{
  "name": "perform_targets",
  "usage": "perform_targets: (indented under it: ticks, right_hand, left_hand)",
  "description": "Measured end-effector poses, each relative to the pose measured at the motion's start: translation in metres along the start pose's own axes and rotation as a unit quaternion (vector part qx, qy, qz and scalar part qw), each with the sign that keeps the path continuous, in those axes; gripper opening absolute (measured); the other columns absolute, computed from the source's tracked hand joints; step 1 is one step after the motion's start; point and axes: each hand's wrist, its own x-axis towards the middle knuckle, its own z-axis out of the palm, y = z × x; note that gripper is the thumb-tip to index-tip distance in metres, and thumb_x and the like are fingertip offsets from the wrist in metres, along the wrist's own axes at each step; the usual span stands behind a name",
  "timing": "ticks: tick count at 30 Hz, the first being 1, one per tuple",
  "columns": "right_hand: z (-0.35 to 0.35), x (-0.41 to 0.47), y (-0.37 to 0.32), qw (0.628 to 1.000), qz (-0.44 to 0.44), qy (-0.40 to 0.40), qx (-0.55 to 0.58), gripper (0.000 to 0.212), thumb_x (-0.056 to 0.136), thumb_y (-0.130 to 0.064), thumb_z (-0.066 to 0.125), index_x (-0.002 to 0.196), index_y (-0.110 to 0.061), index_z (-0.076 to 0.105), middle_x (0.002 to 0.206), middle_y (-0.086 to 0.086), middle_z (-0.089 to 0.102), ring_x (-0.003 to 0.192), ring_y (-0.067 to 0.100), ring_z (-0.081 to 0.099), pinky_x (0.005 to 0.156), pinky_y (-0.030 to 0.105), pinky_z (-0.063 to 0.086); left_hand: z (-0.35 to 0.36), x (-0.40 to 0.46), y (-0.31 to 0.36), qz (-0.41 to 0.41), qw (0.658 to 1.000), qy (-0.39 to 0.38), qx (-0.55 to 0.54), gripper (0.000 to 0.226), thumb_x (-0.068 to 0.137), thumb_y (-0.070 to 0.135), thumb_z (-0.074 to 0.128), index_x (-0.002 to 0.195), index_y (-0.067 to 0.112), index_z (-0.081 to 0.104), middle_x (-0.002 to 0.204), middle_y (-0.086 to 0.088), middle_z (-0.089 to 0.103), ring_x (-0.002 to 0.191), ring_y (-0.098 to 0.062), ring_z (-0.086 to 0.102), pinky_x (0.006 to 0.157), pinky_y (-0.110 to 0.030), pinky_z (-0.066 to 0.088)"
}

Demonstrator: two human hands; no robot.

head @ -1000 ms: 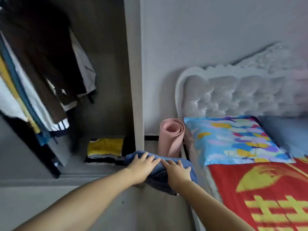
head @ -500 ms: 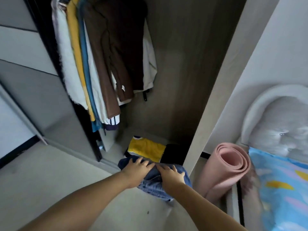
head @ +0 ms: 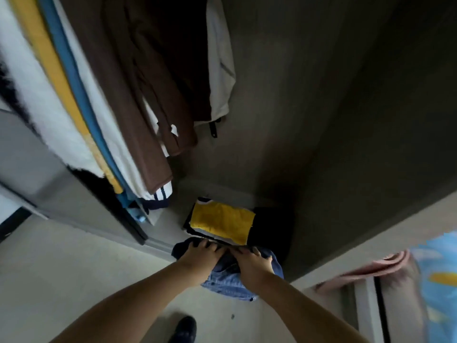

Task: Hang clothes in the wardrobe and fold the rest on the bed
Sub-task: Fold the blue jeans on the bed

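1. Head view, lower centre of frame: both hands carry a folded pair of jeans (head: 230, 280) toward the floor of the open wardrobe (head: 321, 120).
2. Left hand (head: 200, 256) lies on top of the bundle at its left side, fingers curled over the far edge. Right hand (head: 252, 262) does the same on the right side, just beside the left. The thumbs are hidden, so how they lie under the cloth cannot be told.
3. Judgement: two hands are used so the fold stays together while the bundle is lowered; gripping the far edge lets it be slid forward.
4. The jeans are blue denim, darker at the far edge and lighter, with stitching visible, at the near edge. The bundle is compact and thick, hanging over the wardrobe threshold and touching, or nearly touching, the stack ahead.
5. Centre of frame: a folded stack (head: 222, 222) with a yellow piece on top sits on the wardrobe floor, dark cloth beside it on the right.
6. Upper left: hanging clothes (head: 111, 95) in white, yellow, blue and brown.
7. Lower right: edge of the bed (head: 440, 280) with a patterned cover; a pink rolled mat (head: 371, 268) beside it.
8. Bottom centre: a dark shoe (head: 184, 329) on the floor.
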Motion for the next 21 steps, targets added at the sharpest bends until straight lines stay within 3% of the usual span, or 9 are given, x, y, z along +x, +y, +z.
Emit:
perform_targets:
  ticks: [6, 10, 12, 17, 19, 21]
  right_hand:
    - [-0.014, 0.078, 0.017, 0.998, 0.063, -0.005, 0.031, 0.066, 0.097, -0.023, 0.047, 0.151, -0.039, 0.012, 0.158, -0.010, 0.017, 0.145, 0.031, 0.013, 0.110, 0.063, 0.020]
    - [-0.035, 0.132, 0.061, 0.994, 0.100, 0.028, 0.027, 0.066, 0.097, -0.028, 0.046, 0.152, -0.039, 0.011, 0.159, -0.011, 0.015, 0.146, 0.030, 0.010, 0.110, 0.066, 0.018]
    - [-0.042, 0.160, 0.090, 0.991, 0.115, 0.064, 0.006, 0.066, 0.097, -0.031, 0.046, 0.152, -0.039, 0.009, 0.159, -0.009, 0.014, 0.146, 0.030, 0.010, 0.110, 0.066, 0.019]
    - [-0.038, 0.243, 0.159, 0.980, 0.107, 0.157, -0.059, 0.070, 0.100, -0.016, 0.039, 0.152, -0.038, -0.001, 0.161, -0.005, 0.008, 0.147, 0.033, 0.004, 0.110, 0.068, 0.015]
    - [-0.009, 0.269, 0.176, 0.971, 0.127, 0.194, -0.063, 0.073, 0.100, -0.017, 0.040, 0.151, -0.040, -0.006, 0.162, -0.003, 0.004, 0.147, 0.035, -0.001, 0.109, 0.069, 0.008]
    - [0.035, 0.290, 0.185, 0.962, 0.147, 0.210, -0.096, 0.075, 0.099, -0.024, 0.044, 0.149, -0.040, -0.009, 0.162, 0.002, 0.004, 0.147, 0.038, -0.001, 0.107, 0.072, 0.004]
  left_hand:
    - [-0.014, 0.088, -0.038, 0.064, 0.997, 0.041, 0.025, 0.078, 0.089, 0.012, 0.054, 0.152, 0.025, 0.010, 0.148, -0.003, 0.031, 0.136, -0.032, 0.026, 0.106, -0.054, 0.032]
    - [-0.039, 0.167, -0.036, 0.087, 0.995, 0.051, 0.023, 0.073, 0.094, 0.018, 0.050, 0.153, 0.022, 0.007, 0.153, -0.007, 0.023, 0.141, -0.034, 0.019, 0.108, -0.056, 0.028]
    - [-0.048, 0.211, -0.029, 0.083, 0.992, 0.094, 0.021, 0.062, 0.099, 0.023, 0.040, 0.153, 0.022, 0.008, 0.154, -0.007, 0.022, 0.142, -0.033, 0.017, 0.109, -0.056, 0.028]
    - [-0.037, 0.314, -0.019, 0.050, 0.982, 0.180, 0.029, 0.065, 0.098, 0.015, 0.039, 0.153, 0.020, 0.006, 0.156, -0.010, 0.021, 0.143, -0.036, 0.017, 0.109, -0.059, 0.024]
    - [-0.012, 0.346, -0.014, 0.044, 0.970, 0.237, 0.036, 0.067, 0.094, 0.018, 0.048, 0.152, 0.021, 0.017, 0.153, -0.010, 0.031, 0.140, -0.038, 0.027, 0.108, -0.062, 0.027]
    - [0.027, 0.370, -0.005, 0.057, 0.958, 0.277, 0.040, 0.071, 0.079, 0.025, 0.070, 0.144, 0.021, 0.042, 0.139, -0.009, 0.052, 0.126, -0.037, 0.049, 0.099, -0.063, 0.039]
